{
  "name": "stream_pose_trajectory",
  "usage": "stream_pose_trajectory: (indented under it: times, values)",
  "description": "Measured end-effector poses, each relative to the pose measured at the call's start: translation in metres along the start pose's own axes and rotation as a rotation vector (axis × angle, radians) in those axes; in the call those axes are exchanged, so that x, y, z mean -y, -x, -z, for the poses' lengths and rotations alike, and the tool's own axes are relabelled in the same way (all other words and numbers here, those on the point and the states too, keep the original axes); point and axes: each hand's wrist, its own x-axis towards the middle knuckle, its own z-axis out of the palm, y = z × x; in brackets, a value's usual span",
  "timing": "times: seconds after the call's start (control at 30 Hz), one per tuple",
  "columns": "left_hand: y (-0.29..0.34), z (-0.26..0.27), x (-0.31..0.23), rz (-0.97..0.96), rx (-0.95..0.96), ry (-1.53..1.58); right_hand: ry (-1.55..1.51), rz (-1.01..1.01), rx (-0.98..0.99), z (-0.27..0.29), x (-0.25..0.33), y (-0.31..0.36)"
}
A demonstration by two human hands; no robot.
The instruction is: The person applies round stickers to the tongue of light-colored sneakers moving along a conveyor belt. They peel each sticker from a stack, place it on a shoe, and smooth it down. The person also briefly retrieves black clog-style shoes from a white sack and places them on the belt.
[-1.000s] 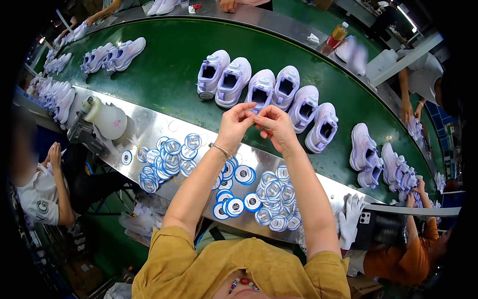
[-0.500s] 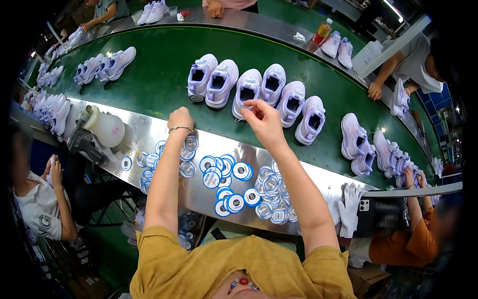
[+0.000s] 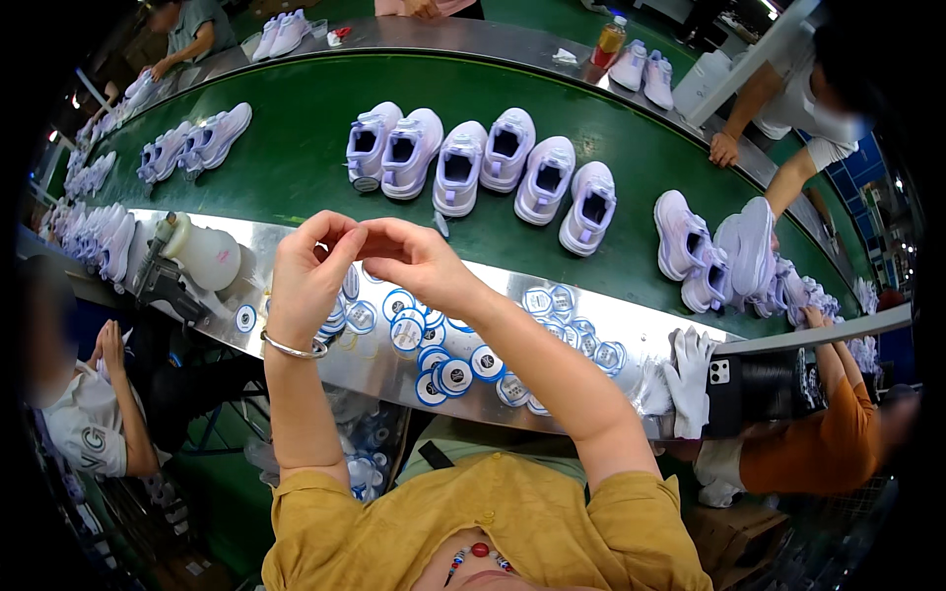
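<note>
My left hand (image 3: 313,271) and my right hand (image 3: 422,261) are raised over the near edge of the green belt, fingertips almost meeting. Both are closed in a pinch; anything between the fingers is too small to make out. Just beyond them a row of white and lilac sneakers (image 3: 458,167) stands on the belt, heels toward me. A round tag (image 3: 366,184) hangs at the heel of the leftmost one. Beside the third sneaker's heel is a small pale piece (image 3: 440,225), perhaps a tag seen edge-on. Round blue-rimmed tags (image 3: 455,375) lie in piles beneath my forearms.
A metal ledge (image 3: 641,340) runs along my side of the green belt (image 3: 296,108). On it are a white jug (image 3: 209,254), white gloves (image 3: 689,379) and a phone (image 3: 724,394). More sneakers (image 3: 680,236) stand to the right, where a co-worker's arm (image 3: 788,187) reaches in.
My right hand has left the third sneaker and come left and nearer to meet my left hand. The left hand has turned into a pinch. At right, a co-worker has moved a sneaker onto the belt.
</note>
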Motion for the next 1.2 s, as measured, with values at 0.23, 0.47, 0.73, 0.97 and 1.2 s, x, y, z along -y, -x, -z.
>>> stream_pose_trajectory:
  times: [0.23, 0.47, 0.73, 0.97, 1.2]
  values:
    - [-0.012, -0.071, -0.005, -0.073, 0.052, 0.277, 0.127, -0.05, -0.281, 0.03, 0.046, 0.044]
    - [-0.054, -0.183, 0.057, 0.236, 0.195, 0.286, 0.866, -0.043, -0.707, 0.154, 0.025, 0.118]
    - [-0.092, -0.253, 0.092, 0.37, 0.187, 0.437, 1.71, -0.097, -0.769, 0.181, 0.0, 0.098]
    - [-0.097, -0.251, 0.094, 0.459, 0.23, 0.504, 1.789, -0.077, -0.595, 0.195, -0.002, 0.08]
    - [-0.097, -0.245, 0.101, 0.453, 0.211, 0.531, 1.573, -0.035, -0.574, 0.197, 0.001, 0.076]
